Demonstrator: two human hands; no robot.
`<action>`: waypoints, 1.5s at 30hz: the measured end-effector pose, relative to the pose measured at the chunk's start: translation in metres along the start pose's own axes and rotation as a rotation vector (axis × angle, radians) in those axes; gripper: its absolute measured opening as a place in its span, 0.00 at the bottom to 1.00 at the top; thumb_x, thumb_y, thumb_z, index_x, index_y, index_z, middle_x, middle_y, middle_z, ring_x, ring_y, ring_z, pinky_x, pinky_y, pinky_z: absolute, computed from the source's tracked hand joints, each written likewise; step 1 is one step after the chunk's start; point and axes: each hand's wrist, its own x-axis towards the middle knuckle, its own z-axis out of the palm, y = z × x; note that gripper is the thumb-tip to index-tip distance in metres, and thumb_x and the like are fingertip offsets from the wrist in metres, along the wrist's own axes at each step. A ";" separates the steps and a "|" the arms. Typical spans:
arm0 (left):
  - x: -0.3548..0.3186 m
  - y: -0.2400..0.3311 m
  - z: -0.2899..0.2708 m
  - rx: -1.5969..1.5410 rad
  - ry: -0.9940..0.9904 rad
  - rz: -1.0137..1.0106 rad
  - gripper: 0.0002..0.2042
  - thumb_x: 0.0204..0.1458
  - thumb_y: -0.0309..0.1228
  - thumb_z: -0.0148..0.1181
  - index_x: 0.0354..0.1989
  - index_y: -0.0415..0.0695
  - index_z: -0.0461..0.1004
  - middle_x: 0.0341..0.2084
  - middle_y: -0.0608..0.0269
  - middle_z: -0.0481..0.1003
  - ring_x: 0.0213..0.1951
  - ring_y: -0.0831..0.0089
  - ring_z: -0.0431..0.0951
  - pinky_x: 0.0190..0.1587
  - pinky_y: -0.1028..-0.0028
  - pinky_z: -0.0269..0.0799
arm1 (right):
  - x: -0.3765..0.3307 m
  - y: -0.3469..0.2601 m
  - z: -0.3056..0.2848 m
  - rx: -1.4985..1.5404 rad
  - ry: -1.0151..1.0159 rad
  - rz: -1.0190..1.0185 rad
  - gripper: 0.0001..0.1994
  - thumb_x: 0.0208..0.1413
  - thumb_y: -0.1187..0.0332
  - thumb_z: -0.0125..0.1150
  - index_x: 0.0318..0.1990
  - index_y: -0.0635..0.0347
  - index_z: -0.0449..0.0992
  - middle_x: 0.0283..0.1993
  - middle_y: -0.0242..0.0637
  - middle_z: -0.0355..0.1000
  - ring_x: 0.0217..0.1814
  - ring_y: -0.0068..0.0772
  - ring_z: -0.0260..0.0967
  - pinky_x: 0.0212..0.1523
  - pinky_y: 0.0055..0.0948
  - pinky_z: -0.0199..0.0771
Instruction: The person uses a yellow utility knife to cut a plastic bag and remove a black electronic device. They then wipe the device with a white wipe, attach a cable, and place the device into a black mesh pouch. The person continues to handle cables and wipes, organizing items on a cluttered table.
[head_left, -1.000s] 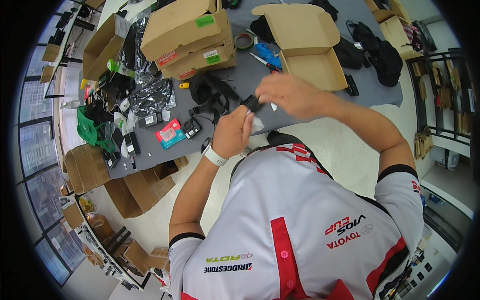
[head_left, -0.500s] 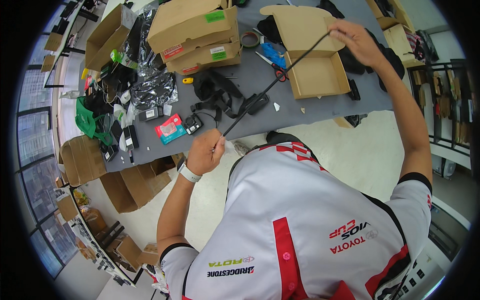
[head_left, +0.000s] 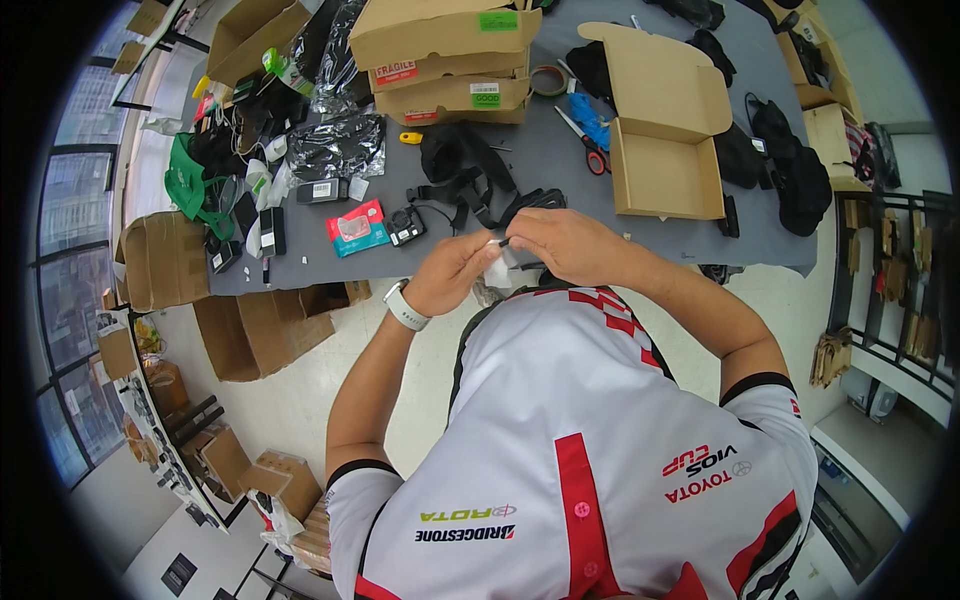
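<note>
My left hand (head_left: 450, 272), with a white watch on its wrist, and my right hand (head_left: 565, 245) meet at the front edge of the grey table (head_left: 560, 170). Both pinch a thin black cable (head_left: 508, 241), and a small white piece (head_left: 497, 265) shows between the fingers. Most of the cable is hidden under my right hand. A bundle of black straps (head_left: 465, 180) lies just beyond my hands. To their left lie a small black device (head_left: 407, 225) and a red and teal packet (head_left: 355, 228).
An open cardboard box (head_left: 665, 175) stands right of my hands, with scissors (head_left: 590, 150) beside it. Stacked cardboard boxes (head_left: 450, 60) and a tape roll (head_left: 548, 80) sit at the back. Silver bags and a green bag (head_left: 185, 185) crowd the left end. Flattened boxes (head_left: 160, 260) lie on the floor.
My right hand, which had drawn the black cable out far to the right over the open box, has come back to my left hand at the table's front edge.
</note>
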 end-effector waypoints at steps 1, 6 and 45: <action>0.001 0.004 0.005 0.001 0.053 0.019 0.15 0.73 0.36 0.51 0.36 0.38 0.71 0.25 0.51 0.67 0.27 0.55 0.68 0.33 0.63 0.67 | 0.002 -0.004 -0.001 -0.051 0.003 0.009 0.08 0.68 0.68 0.56 0.47 0.62 0.75 0.44 0.48 0.76 0.48 0.56 0.75 0.48 0.48 0.75; 0.005 0.024 0.018 0.101 0.215 0.175 0.10 0.70 0.30 0.52 0.38 0.39 0.74 0.25 0.51 0.69 0.27 0.53 0.69 0.33 0.63 0.66 | -0.001 -0.030 -0.029 -0.183 -0.080 0.015 0.06 0.62 0.74 0.57 0.44 0.62 0.76 0.43 0.45 0.76 0.44 0.55 0.77 0.43 0.49 0.77; 0.061 0.040 0.029 0.027 0.063 -0.015 0.14 0.70 0.35 0.55 0.35 0.36 0.75 0.24 0.50 0.73 0.26 0.59 0.73 0.34 0.65 0.69 | -0.022 0.005 -0.117 -0.215 -0.124 0.071 0.10 0.67 0.64 0.62 0.41 0.63 0.80 0.39 0.42 0.76 0.44 0.48 0.74 0.45 0.39 0.74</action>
